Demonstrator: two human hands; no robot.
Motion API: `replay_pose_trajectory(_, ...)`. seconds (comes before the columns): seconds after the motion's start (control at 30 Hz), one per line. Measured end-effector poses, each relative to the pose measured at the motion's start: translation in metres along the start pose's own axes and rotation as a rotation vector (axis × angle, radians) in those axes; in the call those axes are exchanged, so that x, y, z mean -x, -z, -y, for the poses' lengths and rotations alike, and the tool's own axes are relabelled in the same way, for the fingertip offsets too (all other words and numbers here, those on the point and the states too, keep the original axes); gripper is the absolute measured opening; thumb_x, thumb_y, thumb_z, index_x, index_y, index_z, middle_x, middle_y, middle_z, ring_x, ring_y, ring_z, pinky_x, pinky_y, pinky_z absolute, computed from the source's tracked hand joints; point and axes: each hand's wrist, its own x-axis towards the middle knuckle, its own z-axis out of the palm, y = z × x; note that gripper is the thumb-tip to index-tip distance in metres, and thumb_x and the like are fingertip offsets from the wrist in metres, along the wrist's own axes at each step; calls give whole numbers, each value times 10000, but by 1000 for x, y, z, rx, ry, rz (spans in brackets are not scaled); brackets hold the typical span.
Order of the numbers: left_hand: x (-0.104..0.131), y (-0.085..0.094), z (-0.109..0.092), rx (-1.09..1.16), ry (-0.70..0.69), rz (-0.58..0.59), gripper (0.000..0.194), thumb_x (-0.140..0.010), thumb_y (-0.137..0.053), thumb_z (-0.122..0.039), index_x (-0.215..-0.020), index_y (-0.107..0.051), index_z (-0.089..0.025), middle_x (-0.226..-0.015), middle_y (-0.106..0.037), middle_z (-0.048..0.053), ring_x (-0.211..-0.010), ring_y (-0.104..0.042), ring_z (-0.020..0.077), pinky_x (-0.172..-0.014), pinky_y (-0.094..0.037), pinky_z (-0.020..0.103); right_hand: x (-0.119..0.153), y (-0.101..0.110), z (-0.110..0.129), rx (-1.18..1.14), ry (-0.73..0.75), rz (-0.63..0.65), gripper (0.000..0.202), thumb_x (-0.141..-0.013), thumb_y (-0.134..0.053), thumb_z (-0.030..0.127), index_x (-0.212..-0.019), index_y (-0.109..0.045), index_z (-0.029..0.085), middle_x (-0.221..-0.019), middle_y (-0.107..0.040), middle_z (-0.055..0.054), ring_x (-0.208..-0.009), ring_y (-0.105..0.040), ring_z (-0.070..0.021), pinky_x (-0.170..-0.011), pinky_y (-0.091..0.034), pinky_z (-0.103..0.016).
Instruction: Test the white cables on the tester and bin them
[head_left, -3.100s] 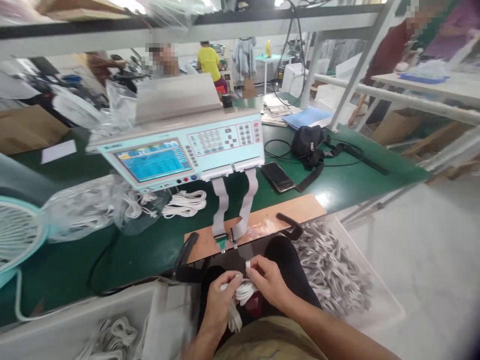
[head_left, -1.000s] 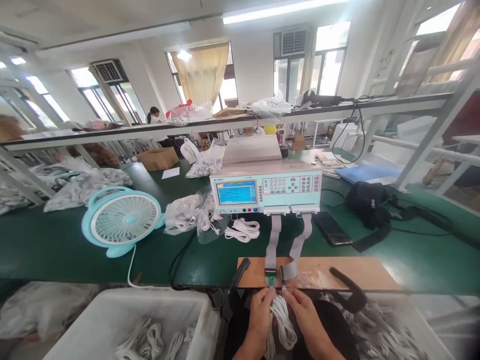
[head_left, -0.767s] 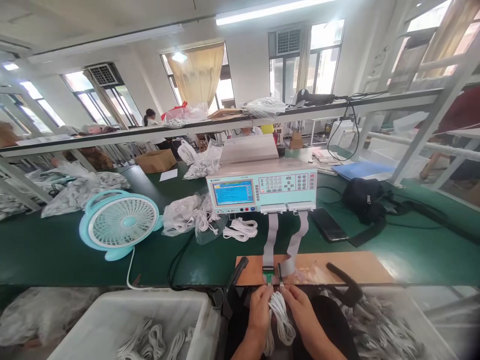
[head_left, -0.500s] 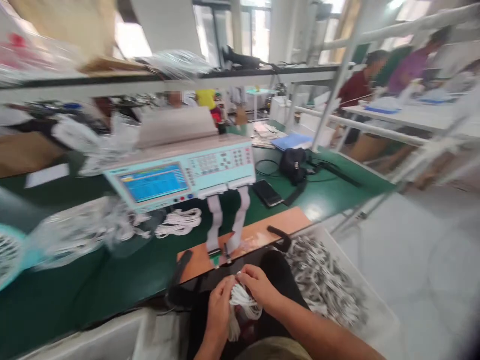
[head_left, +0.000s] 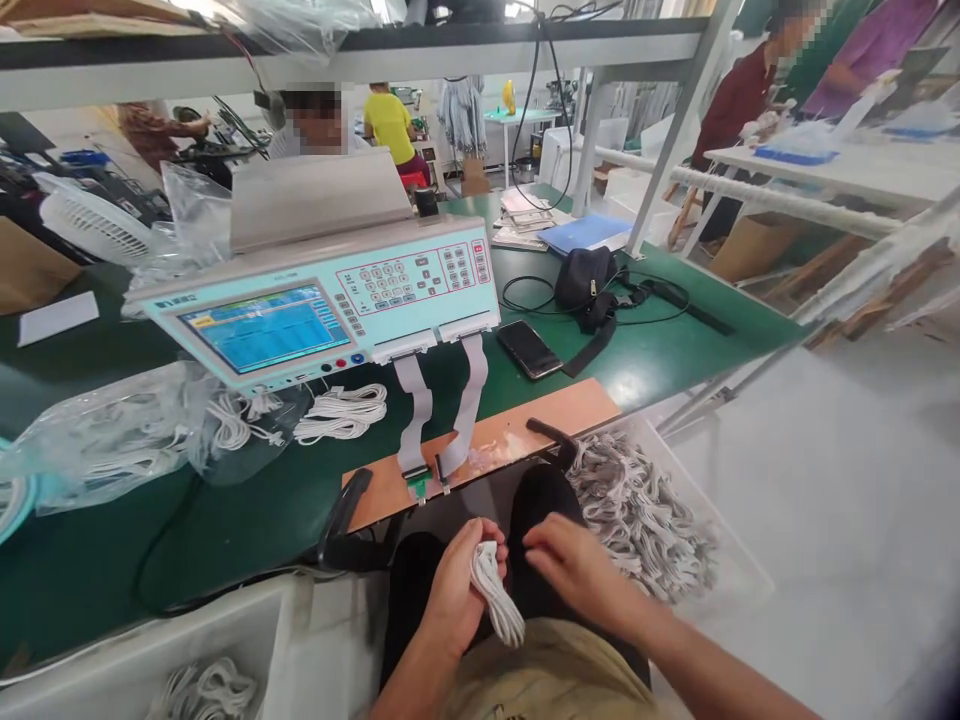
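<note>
A coiled white cable (head_left: 496, 592) rests in my left hand (head_left: 459, 582), whose fingers are wrapped round its upper end. The loops of the bundle hang down over my lap. My right hand (head_left: 571, 565) is apart from the cable, to its right, with fingers loosely stretched and slightly blurred; nothing shows in them. Just beyond my hands, a small green circuit board (head_left: 420, 487) sits at the front edge of a copper-coloured board (head_left: 551, 418). Two grey ribbon cables (head_left: 470, 400) run from there up to a pale blue tester (head_left: 315, 310) with a lit screen.
A white bin (head_left: 739, 560) on the right is heaped with cable bundles; another bin (head_left: 281, 640) at lower left holds several. On the green table (head_left: 247, 530) lie bagged cables (head_left: 120, 430), a loose coil (head_left: 341, 412), a phone (head_left: 529, 350) and a black pouch (head_left: 586, 280). Other people work beyond.
My right hand has come away from the cable bundle and moved right. The bundle now stays in my left hand alone. The view has tilted downward.
</note>
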Motion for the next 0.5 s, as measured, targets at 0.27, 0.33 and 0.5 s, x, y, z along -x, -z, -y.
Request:
replay_pose_trajectory(0.27,16,8,0,-70,-170,-25,210,-698,-655,-287,-868,-641,-164,-788,-621,23,-725,-591,152,-655,-455,232,-24,-61,15,83,91,-6,98,-795,-461,140,-796,-554,169,-736,-561,-29,-668,-513,-151,-616,-366,-252)
replay_pose_trajectory(0.33,18,14,-1,-81,-204,-37,224,-726,-625,-288,-920,-638,-177,-814,-632,21,-718,-584,143,-673,-455,239,-35,-61,15,31,41,-22,99,-783,-456,146,-719,-526,172,-666,-528,-3,-606,-477,-134,-579,-342,-244)
replay_pose_trajectory(0.5,16,31,-14,-246,-294,-31,164,-674,-691,-230,-817,-671,-153,-743,-634,0,-669,-556,112,-633,-437,198,-65,-67,21,-354,-95,-108,197,-835,-440,270,-662,-472,180,-605,-444,31,-573,-406,-117,-549,-330,-228)
